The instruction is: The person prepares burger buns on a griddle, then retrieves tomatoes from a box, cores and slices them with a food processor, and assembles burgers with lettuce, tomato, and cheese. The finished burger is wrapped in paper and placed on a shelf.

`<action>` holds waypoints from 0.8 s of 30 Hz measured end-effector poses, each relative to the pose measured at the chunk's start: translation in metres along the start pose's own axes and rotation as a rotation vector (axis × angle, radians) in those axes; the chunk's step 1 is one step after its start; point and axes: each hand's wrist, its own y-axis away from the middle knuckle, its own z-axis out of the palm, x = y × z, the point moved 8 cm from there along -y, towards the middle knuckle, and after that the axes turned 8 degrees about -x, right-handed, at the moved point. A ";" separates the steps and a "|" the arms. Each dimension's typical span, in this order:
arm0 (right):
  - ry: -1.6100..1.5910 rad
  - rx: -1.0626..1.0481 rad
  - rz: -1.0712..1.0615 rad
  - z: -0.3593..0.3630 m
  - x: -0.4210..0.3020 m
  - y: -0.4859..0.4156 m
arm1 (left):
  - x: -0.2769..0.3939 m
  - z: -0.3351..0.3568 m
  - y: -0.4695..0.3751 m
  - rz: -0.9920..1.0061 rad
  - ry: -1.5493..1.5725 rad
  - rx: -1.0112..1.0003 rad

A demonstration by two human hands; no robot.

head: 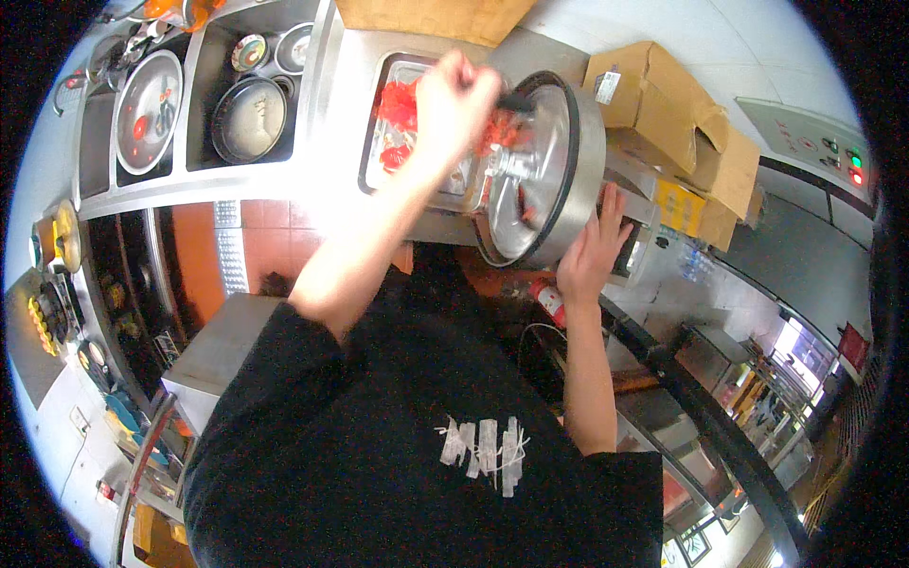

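Observation:
A round steel bowl [586, 142] with a dark rim and a metal hub inside stands tipped on its side, its mouth facing left. Chopped red food [503, 131] clings inside near the hub. My right hand [593, 248] lies with spread fingers against the bowl's lower outer side. Left of the mouth, over a rectangular steel tray [369, 142], is my left hand [461, 89], blurred, its fingers curled; a dark thing shows beside it, and whether the hand holds it is unclear. Red pieces [398, 106] and what looks like clear plastic lie in the tray.
On the left, a steel sink [305, 128] holds a round pan [248, 117], small bowls and a large oval basin [149, 113] with red bits. Cardboard boxes [639, 106] stand right of the steel bowl, near a control panel [809, 145]. A wooden board [433, 18] is beyond the tray.

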 end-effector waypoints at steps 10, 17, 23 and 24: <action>-0.024 0.015 -0.028 -0.002 -0.002 0.003 | -0.076 -0.002 0.032 -0.330 -0.047 -0.028; -0.005 0.001 -0.012 -0.001 0.001 0.000 | 0.004 -0.038 0.136 -0.260 0.145 -0.270; -0.013 0.020 -0.033 -0.002 0.000 0.002 | -0.097 -0.009 0.065 -0.477 -0.174 -0.096; -0.016 0.015 -0.026 -0.001 0.001 0.001 | -0.086 -0.001 0.029 -0.364 -0.126 0.000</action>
